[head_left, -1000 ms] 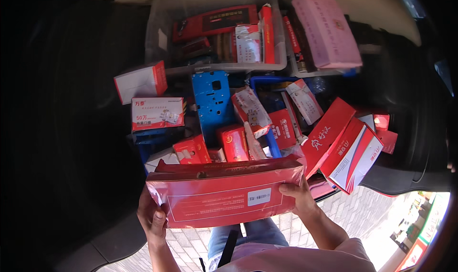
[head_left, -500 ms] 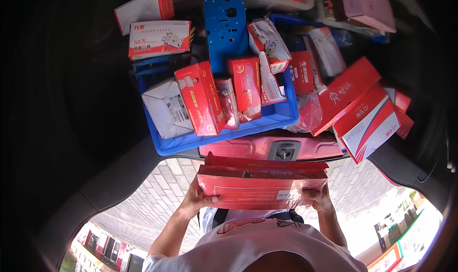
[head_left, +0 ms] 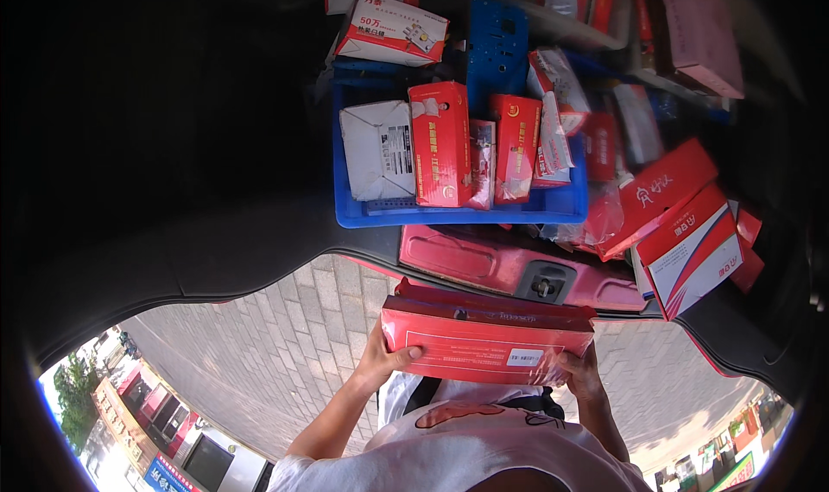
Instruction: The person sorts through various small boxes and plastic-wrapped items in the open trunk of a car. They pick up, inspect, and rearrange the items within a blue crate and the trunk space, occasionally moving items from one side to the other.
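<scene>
1. Crosswise before me, my long red box (head_left: 484, 341) hangs over the grey paving (head_left: 302, 328), between my white shirt (head_left: 466, 449) and the pink sill (head_left: 458, 259) of the car's open back.
2. Its long axis runs from my left to my right, the right end slightly nearer my body; one broad face is turned up towards my eyes, and a red flap (head_left: 492, 300) stands along the far edge.
3. My left hand (head_left: 380, 358) pinches the left end, thumb flat on that face, fingers mostly hidden behind.
4. My right hand (head_left: 583, 373) grips the right end likewise, its thumb pressing shiny, creased wrapping.
5. On the face I see a thin pale outline, faint lines of print too small to read, and a white sticker (head_left: 524, 357) with dark characters towards the right end.
6. Past the sill sits a blue bin (head_left: 466, 218). It holds a white box (head_left: 363, 151) with a black-printed label, and a red box (head_left: 440, 147) with yellow lettering down its length.
7. Beyond the bin's left part, a red-and-white carton (head_left: 393, 30) shows red lettering and a picture of a metal fitting.
</scene>
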`<action>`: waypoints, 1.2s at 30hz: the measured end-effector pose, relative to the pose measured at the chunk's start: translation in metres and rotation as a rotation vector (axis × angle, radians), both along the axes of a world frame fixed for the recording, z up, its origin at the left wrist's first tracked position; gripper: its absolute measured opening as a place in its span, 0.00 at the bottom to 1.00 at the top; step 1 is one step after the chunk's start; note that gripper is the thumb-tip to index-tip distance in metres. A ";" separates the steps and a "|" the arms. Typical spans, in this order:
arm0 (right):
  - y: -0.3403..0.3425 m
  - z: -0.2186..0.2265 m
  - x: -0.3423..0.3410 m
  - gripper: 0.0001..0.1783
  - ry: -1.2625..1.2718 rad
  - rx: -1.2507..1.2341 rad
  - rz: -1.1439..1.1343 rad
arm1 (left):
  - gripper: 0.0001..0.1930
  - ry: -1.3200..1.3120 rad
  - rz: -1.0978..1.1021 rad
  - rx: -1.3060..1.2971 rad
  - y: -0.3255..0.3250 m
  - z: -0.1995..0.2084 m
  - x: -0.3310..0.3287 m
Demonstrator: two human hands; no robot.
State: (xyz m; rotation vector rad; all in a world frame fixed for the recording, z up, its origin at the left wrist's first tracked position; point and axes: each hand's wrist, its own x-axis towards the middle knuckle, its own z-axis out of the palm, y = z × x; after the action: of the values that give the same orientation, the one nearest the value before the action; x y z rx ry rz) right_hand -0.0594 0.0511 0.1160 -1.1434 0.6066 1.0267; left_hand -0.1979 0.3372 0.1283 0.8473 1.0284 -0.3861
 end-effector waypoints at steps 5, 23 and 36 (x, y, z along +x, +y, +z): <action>0.003 0.005 0.001 0.40 0.015 0.013 0.027 | 0.45 0.012 -0.029 -0.021 -0.002 -0.003 0.003; 0.178 -0.070 0.223 0.29 -0.881 -0.200 0.476 | 0.33 -0.063 0.143 0.543 0.122 -0.057 0.101; 0.270 -0.217 0.381 0.50 -0.283 -0.093 0.640 | 0.37 -0.078 0.117 0.533 0.132 -0.056 0.120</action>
State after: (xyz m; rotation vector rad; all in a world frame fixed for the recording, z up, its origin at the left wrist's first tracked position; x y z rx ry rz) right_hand 0.3211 0.3214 -0.1014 -1.5826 0.0507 1.3463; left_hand -0.0782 0.4687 0.0719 1.2589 1.1189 0.0292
